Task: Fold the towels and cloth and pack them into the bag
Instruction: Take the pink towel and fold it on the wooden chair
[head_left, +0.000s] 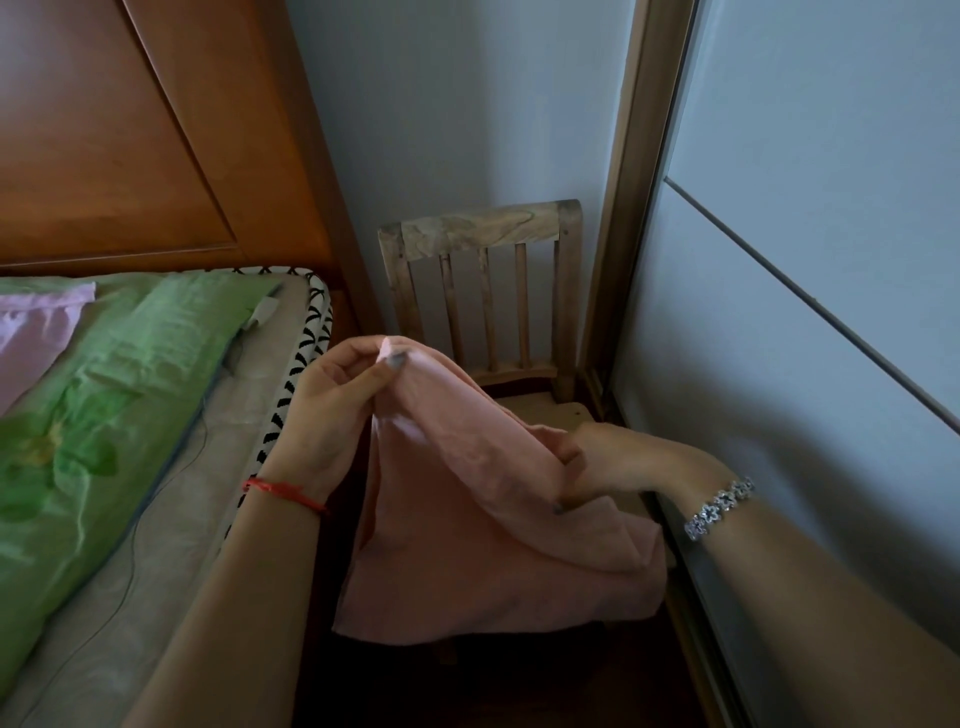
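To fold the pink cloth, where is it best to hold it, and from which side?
By its upper edge, from above. The left hand pinches one end of the pink cloth; the right hand grips a bunched part lower down, so the matching corner probably suits it better.

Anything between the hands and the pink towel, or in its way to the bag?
Nothing: the left hand pinches the pink towel and the right hand grips it, over the chair. No bag is in view, so that path cannot be judged.

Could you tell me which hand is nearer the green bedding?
Left: the left hand pinches the pink cloth right of the green bedding; the right hand grips it farther right.
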